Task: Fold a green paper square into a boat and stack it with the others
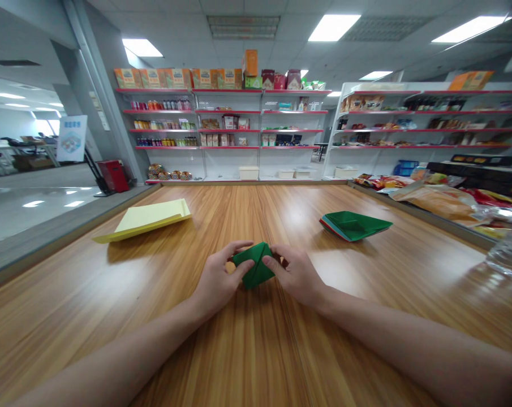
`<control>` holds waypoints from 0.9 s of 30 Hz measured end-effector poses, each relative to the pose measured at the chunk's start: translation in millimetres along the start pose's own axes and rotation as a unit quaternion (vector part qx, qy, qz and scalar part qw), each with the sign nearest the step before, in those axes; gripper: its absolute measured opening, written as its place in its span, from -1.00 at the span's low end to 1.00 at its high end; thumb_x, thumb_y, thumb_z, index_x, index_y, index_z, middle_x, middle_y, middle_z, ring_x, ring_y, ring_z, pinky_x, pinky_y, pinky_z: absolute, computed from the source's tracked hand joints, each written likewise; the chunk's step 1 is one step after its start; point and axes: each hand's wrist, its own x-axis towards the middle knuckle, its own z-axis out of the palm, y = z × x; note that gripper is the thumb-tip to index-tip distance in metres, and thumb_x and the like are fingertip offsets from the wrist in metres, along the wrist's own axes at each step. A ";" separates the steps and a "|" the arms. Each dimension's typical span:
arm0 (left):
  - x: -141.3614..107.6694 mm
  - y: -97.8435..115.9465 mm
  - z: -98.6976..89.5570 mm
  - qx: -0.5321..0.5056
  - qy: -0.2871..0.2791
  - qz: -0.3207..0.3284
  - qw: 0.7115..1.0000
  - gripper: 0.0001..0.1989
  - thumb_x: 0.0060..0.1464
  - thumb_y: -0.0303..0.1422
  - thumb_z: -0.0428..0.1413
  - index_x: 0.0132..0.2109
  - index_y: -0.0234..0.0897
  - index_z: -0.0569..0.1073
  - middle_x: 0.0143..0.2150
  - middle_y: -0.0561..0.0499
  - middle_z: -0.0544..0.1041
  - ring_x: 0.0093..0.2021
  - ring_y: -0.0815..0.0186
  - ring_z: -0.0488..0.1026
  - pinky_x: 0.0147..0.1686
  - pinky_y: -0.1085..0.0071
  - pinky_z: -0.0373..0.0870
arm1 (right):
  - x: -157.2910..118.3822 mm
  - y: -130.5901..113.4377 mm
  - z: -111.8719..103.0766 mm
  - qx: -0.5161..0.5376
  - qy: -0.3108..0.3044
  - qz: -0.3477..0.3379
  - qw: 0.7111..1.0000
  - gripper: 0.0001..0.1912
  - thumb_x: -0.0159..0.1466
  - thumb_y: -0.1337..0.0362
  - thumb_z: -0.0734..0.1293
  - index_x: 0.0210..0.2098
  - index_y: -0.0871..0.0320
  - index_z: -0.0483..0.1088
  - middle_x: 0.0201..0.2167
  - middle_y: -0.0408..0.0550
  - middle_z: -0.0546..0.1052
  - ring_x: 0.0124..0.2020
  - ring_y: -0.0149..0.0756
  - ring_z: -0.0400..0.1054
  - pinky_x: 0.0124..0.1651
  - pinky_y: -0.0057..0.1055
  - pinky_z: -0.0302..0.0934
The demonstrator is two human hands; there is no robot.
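A folded piece of green paper (pixel 257 277) is held between my two hands, just above the middle of the wooden table (pixel 256 345). My left hand (pixel 222 271) grips its left side, the thumb on the near face and the fingers behind. On the right side, my right hand (pixel 296 271) pinches the paper near its upper edge, with the thumb on the front. Creases cross its face, and the fingertips behind it are partly hidden. To the right lies a stack of coloured paper (pixel 355 225) with a creased green sheet on top.
At the left rests a yellow paper pad (pixel 151 219) with a curled edge. Packaged snacks (pixel 446 203) and a clear plastic item (pixel 510 249) are along the right edge. Behind the table stand shelves (pixel 230 152) of boxes and bottles. A red box (pixel 113 175) is on the floor at left.
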 end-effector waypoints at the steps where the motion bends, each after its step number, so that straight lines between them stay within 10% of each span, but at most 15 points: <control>1: -1.2 1.1 0.5 0.009 -0.009 0.022 1.000 -0.68 0.12 -0.34 0.11 0.03 -0.23 0.42 -0.05 -0.03 0.49 -0.06 0.28 0.43 -0.03 0.36 0.34 | -0.3 -0.6 0.5 0.012 0.014 -0.003 1.000 -0.76 0.31 0.17 0.22 -0.31 0.23 0.37 -0.48 -0.08 0.39 -0.48 -0.41 0.23 -0.43 -0.46 0.09; 6: -5.2 2.3 3.1 0.004 -0.034 0.064 0.997 -0.63 0.14 -0.40 0.09 0.11 -0.19 0.35 0.00 0.00 0.47 -0.03 0.30 0.42 -0.01 0.39 0.35 | -1.8 -0.1 2.0 0.072 0.073 -0.024 0.994 -0.70 0.27 0.22 0.30 -0.02 0.14 0.34 -0.33 -0.06 0.43 -0.40 -0.41 0.31 -0.38 -0.47 0.21; 27: -5.9 -2.7 3.5 0.039 0.007 0.145 0.989 -0.80 0.19 -0.41 0.06 -0.03 -0.18 0.34 -0.15 0.06 0.46 -0.16 0.41 0.44 -0.16 0.47 0.38 | -3.4 -5.5 0.4 0.035 0.048 -0.148 0.987 -0.71 0.29 0.32 0.29 0.01 0.12 0.36 -0.28 -0.04 0.45 -0.33 -0.40 0.32 -0.28 -0.43 0.26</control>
